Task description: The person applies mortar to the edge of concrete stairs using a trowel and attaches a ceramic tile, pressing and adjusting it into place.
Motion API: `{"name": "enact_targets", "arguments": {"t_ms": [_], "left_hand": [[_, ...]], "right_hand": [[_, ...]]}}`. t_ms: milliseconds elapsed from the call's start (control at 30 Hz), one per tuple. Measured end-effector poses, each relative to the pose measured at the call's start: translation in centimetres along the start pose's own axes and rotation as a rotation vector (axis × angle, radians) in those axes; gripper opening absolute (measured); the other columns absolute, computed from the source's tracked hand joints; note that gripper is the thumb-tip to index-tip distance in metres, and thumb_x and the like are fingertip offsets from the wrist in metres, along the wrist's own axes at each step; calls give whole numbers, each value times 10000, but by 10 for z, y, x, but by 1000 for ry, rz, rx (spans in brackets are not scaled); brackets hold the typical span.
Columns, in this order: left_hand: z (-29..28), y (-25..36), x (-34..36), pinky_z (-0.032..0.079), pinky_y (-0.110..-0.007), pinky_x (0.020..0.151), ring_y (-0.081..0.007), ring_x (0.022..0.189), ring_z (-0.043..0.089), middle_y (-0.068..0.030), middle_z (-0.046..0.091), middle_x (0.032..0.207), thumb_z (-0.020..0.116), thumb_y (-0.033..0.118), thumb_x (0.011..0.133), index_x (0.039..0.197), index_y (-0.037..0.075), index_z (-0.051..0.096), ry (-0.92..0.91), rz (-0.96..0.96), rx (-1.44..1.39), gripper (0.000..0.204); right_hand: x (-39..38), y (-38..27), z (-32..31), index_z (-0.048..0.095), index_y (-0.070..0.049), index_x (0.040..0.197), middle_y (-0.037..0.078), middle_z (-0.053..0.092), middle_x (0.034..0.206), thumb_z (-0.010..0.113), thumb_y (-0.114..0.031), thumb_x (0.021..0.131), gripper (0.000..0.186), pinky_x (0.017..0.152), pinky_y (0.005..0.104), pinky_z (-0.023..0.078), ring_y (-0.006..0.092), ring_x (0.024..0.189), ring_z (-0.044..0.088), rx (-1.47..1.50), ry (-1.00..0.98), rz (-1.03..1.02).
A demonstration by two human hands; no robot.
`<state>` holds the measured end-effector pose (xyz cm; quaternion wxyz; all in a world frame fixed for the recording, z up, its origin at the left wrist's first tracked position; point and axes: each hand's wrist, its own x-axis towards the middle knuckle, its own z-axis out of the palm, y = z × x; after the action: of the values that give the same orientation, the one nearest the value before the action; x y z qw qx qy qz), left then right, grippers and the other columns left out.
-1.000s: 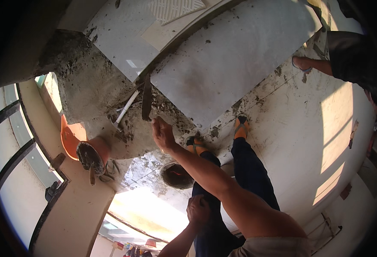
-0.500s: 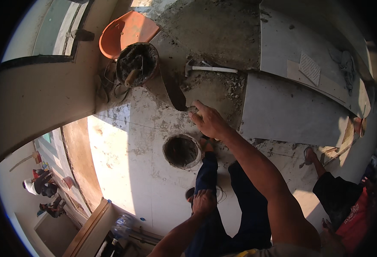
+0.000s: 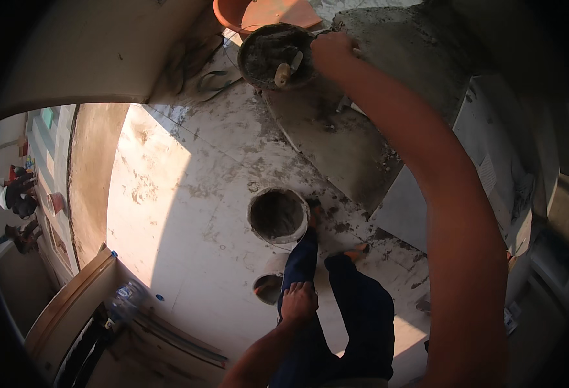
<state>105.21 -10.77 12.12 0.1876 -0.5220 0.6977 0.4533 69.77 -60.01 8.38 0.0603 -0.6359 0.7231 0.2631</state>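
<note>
My right hand (image 3: 333,50) is raised at the top, closed at the right rim of a bucket of grey mortar (image 3: 258,55); what it grips is mostly hidden. A trowel with a wooden handle (image 3: 282,74) lies in that bucket. A white-handled hammer (image 3: 352,107) is partly hidden by my right forearm. My left hand (image 3: 299,299) rests on my left leg, fingers draped over it, holding nothing. A second bucket (image 3: 255,213), dark inside, stands by my left foot.
An orange curved container (image 3: 284,14) is behind the mortar bucket. Grey tiles (image 3: 401,213) lie right, beside rough cement (image 3: 336,149). A wall (image 3: 84,58) is upper left. A board-topped ledge (image 3: 71,291) and bottle (image 3: 126,297) are lower left. Other people (image 3: 16,197) are at far left.
My view has turned. My right hand has moved up to the mortar bucket, and the long dark blade it held is now out of sight. The person in red has left view.
</note>
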Motion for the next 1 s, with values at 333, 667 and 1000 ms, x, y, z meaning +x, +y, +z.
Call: {"name": "enact_targets", "arguments": {"t_ms": [333,667,1000], "left_hand": [[-10,-2,13,521,-518,974,-373,1159,664,-179,717,1108,611,201,950,1051,54,670,-2,-40,-68,188],[-21,17,33,519,-518,984,-380,1157,667,-189,726,1118,606,166,947,1052,47,675,-78,44,36,172],[-23,53,36,508,-537,979,-415,1133,651,-211,711,1082,594,118,945,1011,23,666,-155,45,241,136]], "right_hand": [[71,7,45,768,-28,1270,226,752,1215,691,-204,984,345,734,558,622,348,882,787,309,-437,-140],[-32,-1,148,479,48,1560,310,715,1252,745,-287,964,733,940,520,589,408,1107,733,1256,65,234],[-114,16,171,575,31,1410,304,719,1208,787,-319,920,638,933,511,587,449,1101,726,1671,208,-21]]}}
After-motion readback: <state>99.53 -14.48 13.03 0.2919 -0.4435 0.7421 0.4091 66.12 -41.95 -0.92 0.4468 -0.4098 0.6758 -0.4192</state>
